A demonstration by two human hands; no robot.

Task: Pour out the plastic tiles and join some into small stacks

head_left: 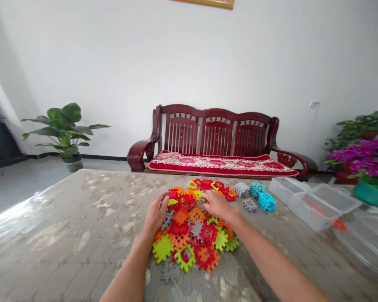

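A heap of flat plastic interlocking tiles with notched edges, in red, orange, lime green and grey, lies on the table. My left hand (157, 212) rests at the heap's left edge, its fingers stretched towards a red tile (173, 193). From the right, my right hand (219, 204) reaches over the heap, fingertips and thumb drawn together low among the tiles; what they pinch is too small to make out. Nearer me are a lime tile (163, 249), a lime frame tile (185, 257) and a grey tile (170, 270). An orange tile (180, 217) sits mid-heap.
Right of the heap stand grey tile stacks (241, 189) and blue tile stacks (266, 201). A clear plastic box (315, 212) with compartments lies farther right, beside a clear lid (365, 241) and a flower pot (371, 195). Behind the patterned table (66, 235) is a wooden bench (217, 130).
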